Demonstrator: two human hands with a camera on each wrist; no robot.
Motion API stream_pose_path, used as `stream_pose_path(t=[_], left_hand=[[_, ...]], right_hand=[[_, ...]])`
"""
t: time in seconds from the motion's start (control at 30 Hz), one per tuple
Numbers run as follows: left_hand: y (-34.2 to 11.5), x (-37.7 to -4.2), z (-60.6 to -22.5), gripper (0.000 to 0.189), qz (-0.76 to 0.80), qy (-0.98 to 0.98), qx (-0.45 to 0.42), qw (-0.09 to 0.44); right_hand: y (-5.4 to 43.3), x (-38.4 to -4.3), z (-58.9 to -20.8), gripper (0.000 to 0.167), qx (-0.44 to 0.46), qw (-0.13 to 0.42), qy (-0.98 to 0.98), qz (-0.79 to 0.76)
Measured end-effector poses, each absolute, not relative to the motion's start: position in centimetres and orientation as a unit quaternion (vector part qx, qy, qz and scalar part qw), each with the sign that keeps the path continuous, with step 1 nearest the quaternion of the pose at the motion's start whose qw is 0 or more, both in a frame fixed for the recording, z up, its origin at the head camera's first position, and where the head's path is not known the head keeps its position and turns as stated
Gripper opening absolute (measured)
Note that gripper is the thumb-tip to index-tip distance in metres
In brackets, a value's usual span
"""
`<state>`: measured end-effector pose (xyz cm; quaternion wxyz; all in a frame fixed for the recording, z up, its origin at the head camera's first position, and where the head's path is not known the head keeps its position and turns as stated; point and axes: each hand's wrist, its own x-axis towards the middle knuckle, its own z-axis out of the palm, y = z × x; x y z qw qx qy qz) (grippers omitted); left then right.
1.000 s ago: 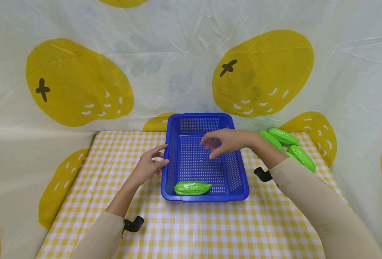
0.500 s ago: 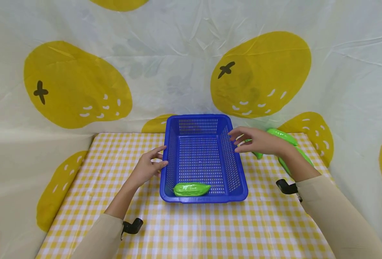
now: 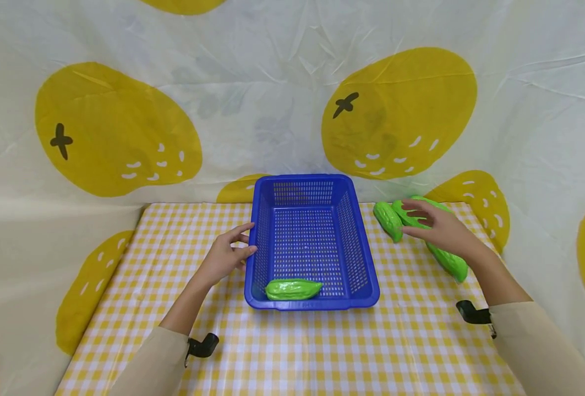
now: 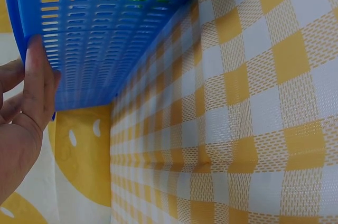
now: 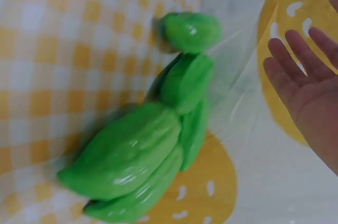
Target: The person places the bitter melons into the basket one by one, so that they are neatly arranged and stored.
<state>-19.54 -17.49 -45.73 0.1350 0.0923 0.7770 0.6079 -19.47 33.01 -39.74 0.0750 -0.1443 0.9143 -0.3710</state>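
Note:
In the head view my left hand (image 3: pixel 226 256) touches the left rim of a blue plastic basket (image 3: pixel 366 256); in the left wrist view its fingers (image 4: pixel 35 71) lie against the slotted outer wall. One glossy green bitter melon (image 3: pixel 293 289), ribbed and pointed, lies crosswise inside, by the near wall. To the right of the basket, my right hand (image 3: pixel 438 228) hovers with spread fingers over more bitter melons (image 3: pixel 388 221), partly hiding them. Nothing is in its grasp. From the right wrist, several green bitter melons (image 5: pixel 129 147) show in a heap, apart from the open palm.
A yellow-and-white checked cloth (image 3: pixel 312 352) covers the table. Behind the basket hangs a pale curtain (image 3: pixel 262 126) printed with large yellow fruit, and it also closes off both sides. A black wrist mount (image 3: pixel 473 313) juts from the right sleeve.
My right hand has moved from above the basket to the right, over the heap of bitter melons. My left hand stays at the basket's rim, and the melon inside has not moved.

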Motion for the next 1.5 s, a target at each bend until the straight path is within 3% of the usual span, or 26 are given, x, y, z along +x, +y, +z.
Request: stream_pose_path(t=[0.3,0.73,1.27,1.5], left_hand=[[-17.6,-19.5,-45.8,0.062,0.607,0.778,0.092,0.136],[-17.6,-19.7,-45.8,0.062,0.607,0.778,0.093,0.133],[-17.3,-19.4,-45.8,0.062,0.593,0.79,0.084,0.132],[-17.4,-19.5,-45.8,0.062,0.594,0.789,0.088,0.13]], right_hand=[[36.6,-17.9,-42.3,0.085,-0.062,0.043,0.951,-0.299],[39.0,-17.1,-44.6,0.096,-0.02,0.063,0.971,-0.23],[39.9,-17.0,-46.9,0.09,-0.012,0.055,0.983,-0.175],[39.5,-17.0,-46.8,0.078,-0.019,0.051,0.986,-0.16]])
